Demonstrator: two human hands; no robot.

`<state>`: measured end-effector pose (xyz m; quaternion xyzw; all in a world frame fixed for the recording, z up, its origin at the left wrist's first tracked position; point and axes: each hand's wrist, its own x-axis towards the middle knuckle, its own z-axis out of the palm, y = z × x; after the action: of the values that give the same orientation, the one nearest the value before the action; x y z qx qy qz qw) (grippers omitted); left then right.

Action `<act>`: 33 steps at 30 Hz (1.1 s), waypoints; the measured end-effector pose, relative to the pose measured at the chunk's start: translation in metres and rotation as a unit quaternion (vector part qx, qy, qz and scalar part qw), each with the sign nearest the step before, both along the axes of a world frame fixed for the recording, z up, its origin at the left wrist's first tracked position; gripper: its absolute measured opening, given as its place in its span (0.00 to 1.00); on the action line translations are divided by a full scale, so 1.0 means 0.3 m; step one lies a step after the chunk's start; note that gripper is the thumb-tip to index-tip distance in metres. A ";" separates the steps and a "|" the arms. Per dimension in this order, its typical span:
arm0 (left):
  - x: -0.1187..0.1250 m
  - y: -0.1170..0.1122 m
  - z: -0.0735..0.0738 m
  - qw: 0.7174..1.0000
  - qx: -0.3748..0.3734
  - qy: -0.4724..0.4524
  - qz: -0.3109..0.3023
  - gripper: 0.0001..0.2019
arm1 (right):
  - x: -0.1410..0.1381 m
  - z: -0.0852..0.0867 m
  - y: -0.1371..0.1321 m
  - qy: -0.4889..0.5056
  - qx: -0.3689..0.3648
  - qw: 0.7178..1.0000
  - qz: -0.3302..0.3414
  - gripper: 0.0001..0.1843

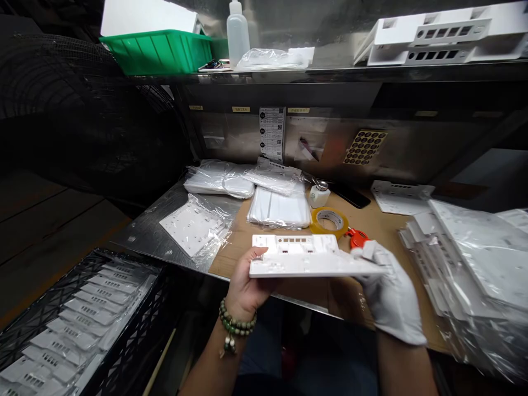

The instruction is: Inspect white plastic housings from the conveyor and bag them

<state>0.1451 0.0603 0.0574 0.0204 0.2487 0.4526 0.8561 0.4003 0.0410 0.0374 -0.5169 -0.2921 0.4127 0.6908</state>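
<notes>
A flat white plastic panel with a row of small rectangular slots is held level above the front edge of the workbench. My left hand, bare with a green bead bracelet at the wrist, grips its left end, thumb on top. My right hand, in a white glove, grips its right end. Just beyond the panel lie a roll of yellow tape and an orange tool.
Bagged white panels lie on the bench: a single bagged panel at left, a bundle of bagged panels in the middle and a tall stack of bagged panels at right. A black crate of panels stands at lower left. The shelf above carries a green bin and a bottle.
</notes>
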 end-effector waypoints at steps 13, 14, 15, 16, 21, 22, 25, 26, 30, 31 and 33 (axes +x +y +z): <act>0.059 0.023 0.072 0.989 -0.031 0.018 0.146 0.31 | -0.344 0.083 -0.111 -0.385 0.170 0.907 -0.003 0.07; 0.061 0.021 0.074 0.988 -0.034 0.023 0.147 0.30 | -0.366 0.086 -0.117 -0.393 0.184 0.901 0.015 0.07; 0.060 0.019 0.075 0.989 -0.027 0.024 0.147 0.29 | -0.384 0.090 -0.124 -0.393 0.199 0.897 0.048 0.07; 0.056 0.018 0.076 0.989 -0.010 0.022 0.146 0.28 | -0.396 0.096 -0.131 -0.384 0.212 0.893 0.097 0.07; 0.032 0.012 0.081 0.989 0.086 0.009 0.117 0.28 | -0.395 0.129 -0.152 -0.361 0.223 0.882 0.206 0.06; 0.032 0.010 0.083 0.989 0.099 0.006 0.109 0.27 | -0.391 0.133 -0.150 -0.377 0.223 0.879 0.187 0.07; 0.041 0.002 0.087 0.987 0.127 -0.002 0.096 0.26 | -0.388 0.129 -0.143 -0.438 0.235 0.848 0.184 0.06; 0.043 0.000 0.087 0.987 0.131 -0.002 0.096 0.26 | -0.388 0.125 -0.142 -0.455 0.240 0.835 0.196 0.06; 0.037 -0.006 0.074 0.988 0.122 -0.004 0.098 0.27 | -0.376 0.113 -0.147 -0.503 0.245 0.799 0.222 0.05; 0.035 -0.007 0.070 0.988 0.122 -0.006 0.098 0.27 | -0.373 0.113 -0.150 -0.505 0.242 0.798 0.223 0.05; 0.033 -0.010 0.063 0.986 0.130 -0.005 0.102 0.27 | -0.375 0.117 -0.157 -0.503 0.237 0.800 0.223 0.05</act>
<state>0.1551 0.0573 0.0761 0.1038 0.1845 0.5660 0.7968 0.2877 -0.0060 0.0723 -0.3922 -0.7946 0.1551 0.4367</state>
